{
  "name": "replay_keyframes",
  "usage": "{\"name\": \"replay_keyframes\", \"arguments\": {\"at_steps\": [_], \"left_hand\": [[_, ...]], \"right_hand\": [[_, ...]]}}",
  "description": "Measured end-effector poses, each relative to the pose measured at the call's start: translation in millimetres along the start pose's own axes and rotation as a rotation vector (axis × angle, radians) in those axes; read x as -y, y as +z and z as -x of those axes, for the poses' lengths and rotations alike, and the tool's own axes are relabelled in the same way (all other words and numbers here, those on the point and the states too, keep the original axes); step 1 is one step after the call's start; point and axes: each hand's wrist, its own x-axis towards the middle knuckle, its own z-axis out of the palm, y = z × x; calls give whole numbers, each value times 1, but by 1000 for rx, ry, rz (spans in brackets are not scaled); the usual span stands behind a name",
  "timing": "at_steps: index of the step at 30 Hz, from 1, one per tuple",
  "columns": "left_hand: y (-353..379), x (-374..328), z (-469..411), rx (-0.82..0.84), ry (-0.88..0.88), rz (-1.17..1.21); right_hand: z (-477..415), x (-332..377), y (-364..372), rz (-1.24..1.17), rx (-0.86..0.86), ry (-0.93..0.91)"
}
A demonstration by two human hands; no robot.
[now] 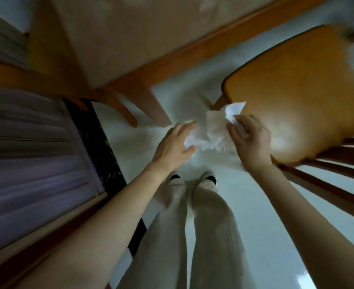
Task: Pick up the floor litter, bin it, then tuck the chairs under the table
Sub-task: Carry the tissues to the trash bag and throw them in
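Note:
Crumpled white paper litter (213, 130) hangs above the pale floor between my two hands. My right hand (249, 138) pinches its upper right part with curled fingers, just in front of the wooden chair seat (301, 97). My left hand (176, 142) has straight fingers laid against the paper's left side. The wooden table (117, 38) with a light top fills the upper left; its legs stand just beyond my left hand. The frame is motion-blurred.
The chair's slatted back (328, 180) runs along the right. A grey louvred panel with a dark stone strip (97, 138) lines the left. My legs and shoes (192, 178) stand on the white floor (265, 236) below the hands.

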Motion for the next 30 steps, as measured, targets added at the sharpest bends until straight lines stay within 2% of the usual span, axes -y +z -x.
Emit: {"name": "replay_keyframes", "arguments": {"at_steps": [3,9,12,17,22,26,30], "left_hand": [[-79,-74,40,-81,28,4],[-213,-190,98,-323,273,23],[-271,-229,118,-439,337,23],[-344,-264,144,-673,361,-115],[-367,-275,174,-887,268,-172],[-345,-276,211,-1013,88,-174],[-292,-276,263,-1107,-101,-171]], "right_hand": [[16,78,-74,4,-39,-37],[34,215,-189,-25,-154,-223],[27,272,-233,-17,-192,-359],[9,337,-283,-42,-266,-573],[0,368,-297,-135,-223,-701],[5,373,-287,-173,-42,-813],[27,364,-264,-200,169,-916]]}}
